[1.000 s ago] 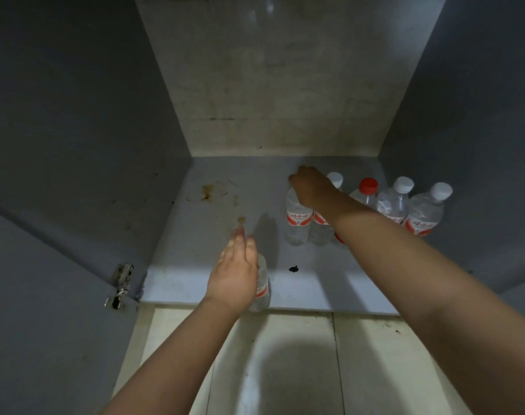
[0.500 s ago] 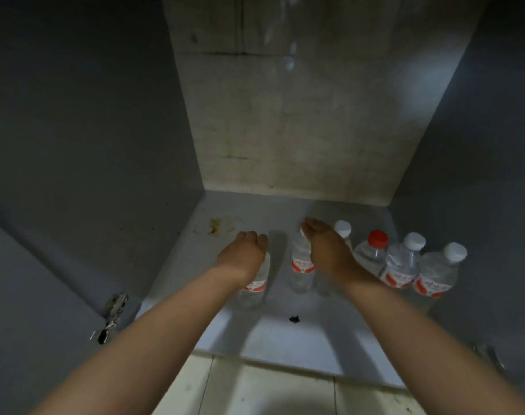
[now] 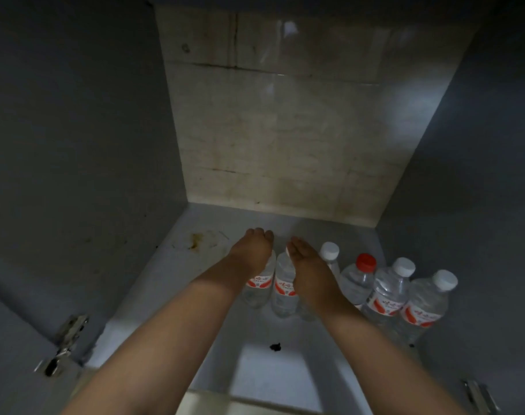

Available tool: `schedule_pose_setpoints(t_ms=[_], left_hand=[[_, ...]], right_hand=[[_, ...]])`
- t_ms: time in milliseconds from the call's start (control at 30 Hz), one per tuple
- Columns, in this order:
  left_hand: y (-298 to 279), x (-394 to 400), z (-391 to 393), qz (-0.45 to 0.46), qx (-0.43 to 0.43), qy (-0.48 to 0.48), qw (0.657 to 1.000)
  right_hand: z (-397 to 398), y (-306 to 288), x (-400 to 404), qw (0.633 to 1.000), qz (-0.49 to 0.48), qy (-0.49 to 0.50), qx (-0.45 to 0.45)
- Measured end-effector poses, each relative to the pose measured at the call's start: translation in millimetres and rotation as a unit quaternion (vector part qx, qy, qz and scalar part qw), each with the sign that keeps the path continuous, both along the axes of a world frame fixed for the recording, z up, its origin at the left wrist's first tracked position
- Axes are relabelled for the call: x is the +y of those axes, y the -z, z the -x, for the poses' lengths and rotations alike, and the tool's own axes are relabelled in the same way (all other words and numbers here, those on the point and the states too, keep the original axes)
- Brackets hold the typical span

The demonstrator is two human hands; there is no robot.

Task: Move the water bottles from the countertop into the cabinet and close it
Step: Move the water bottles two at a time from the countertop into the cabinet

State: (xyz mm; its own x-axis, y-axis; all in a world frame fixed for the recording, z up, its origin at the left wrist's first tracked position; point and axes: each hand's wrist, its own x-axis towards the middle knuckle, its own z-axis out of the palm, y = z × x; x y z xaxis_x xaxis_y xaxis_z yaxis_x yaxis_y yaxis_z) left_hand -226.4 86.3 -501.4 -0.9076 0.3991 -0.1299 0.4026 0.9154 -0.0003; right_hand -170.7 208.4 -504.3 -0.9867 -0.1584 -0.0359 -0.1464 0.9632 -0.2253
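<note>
Head view: set the leftmost bottle down upright, snug against its neighbour bottle, then let go without tipping the row. The left hand, at frame centre, curls over that bottle's top, fingers closed on it. The right hand lies flat, fingers extended, against the neighbour, gripping nothing. Four more bottles stand lower right on the cabinet floor.

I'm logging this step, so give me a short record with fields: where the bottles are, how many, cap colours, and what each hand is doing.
place: inside the open cabinet, on its floor
bottles: six visible, upright in a row toward the right wall
caps seen: three white, one red cap; two hidden by hands
left hand: closed over the top of the leftmost bottle
right hand: fingers extended over the second bottle
hinges: visible at both lower corners
</note>
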Motion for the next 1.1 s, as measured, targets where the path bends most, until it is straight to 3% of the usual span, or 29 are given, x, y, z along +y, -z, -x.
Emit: schedule_pose_setpoints(t_ms=[267,800,1033,1100], left_hand=[[1.6,-2.6,6.7,0.0,-0.005,0.009,1.0],[-2.5,-16.4,-15.2,-0.08,-0.059,-0.011,0.995],[-18.2,-68.6,-78.0,-0.026,-0.08,-0.062,0.994],[-29.2,-92.6,-111.3,-0.029,-0.099,-0.093,0.99]], right_hand=[[-0.1,-2.9,-3.4,0.999,0.047,0.007,0.0],[-10.3,-8.9,-5.3,0.999,-0.022,0.017,-0.037],[-30.2,-22.9,-21.7,0.999,-0.011,0.036,-0.039],[-53.4,-36.4,-41.3,0.999,-0.021,0.031,0.028]])
